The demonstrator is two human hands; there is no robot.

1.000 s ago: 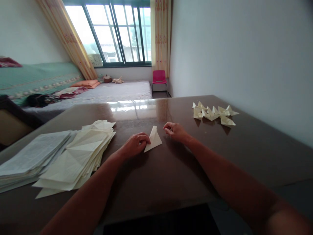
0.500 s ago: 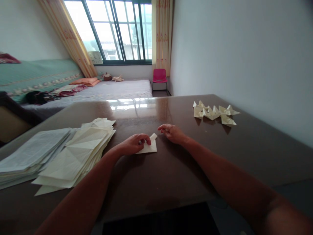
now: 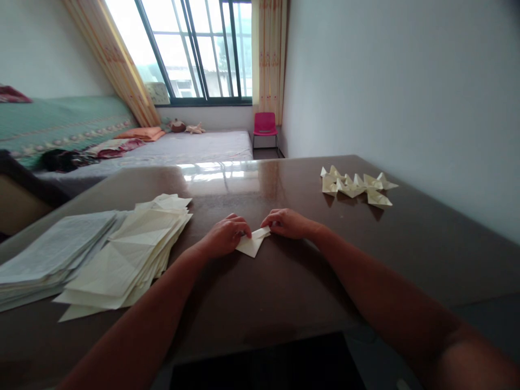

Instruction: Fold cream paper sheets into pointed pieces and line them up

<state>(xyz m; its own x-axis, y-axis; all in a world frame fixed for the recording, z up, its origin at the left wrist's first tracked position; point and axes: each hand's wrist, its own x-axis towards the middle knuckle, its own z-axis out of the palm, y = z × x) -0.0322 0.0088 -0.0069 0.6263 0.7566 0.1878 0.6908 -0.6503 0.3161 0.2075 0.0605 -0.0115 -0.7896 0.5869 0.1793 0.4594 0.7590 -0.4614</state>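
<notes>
A small folded piece of cream paper [image 3: 252, 246] lies on the brown table between my hands, one corner pointing toward me and a narrow folded strip along its far edge. My left hand [image 3: 227, 234] is closed on the paper's left side, fingertips at the fold. At the right end of the strip, my right hand [image 3: 286, 223] pinches the paper between thumb and fingers. Parts of the paper are hidden under the left fingers.
Creased cream sheets [image 3: 130, 252] are stacked on the left, beside a pile of printed papers [image 3: 57, 246]. Several folded paper shapes [image 3: 355, 186] stand at the far right. Beyond the glossy table [image 3: 284, 292] are a bed [image 3: 203, 147] and a pink chair [image 3: 265, 124].
The paper has turned so a corner points toward me. My right hand, apart from it before, now grips its right end. My left hand has shifted slightly along with the paper.
</notes>
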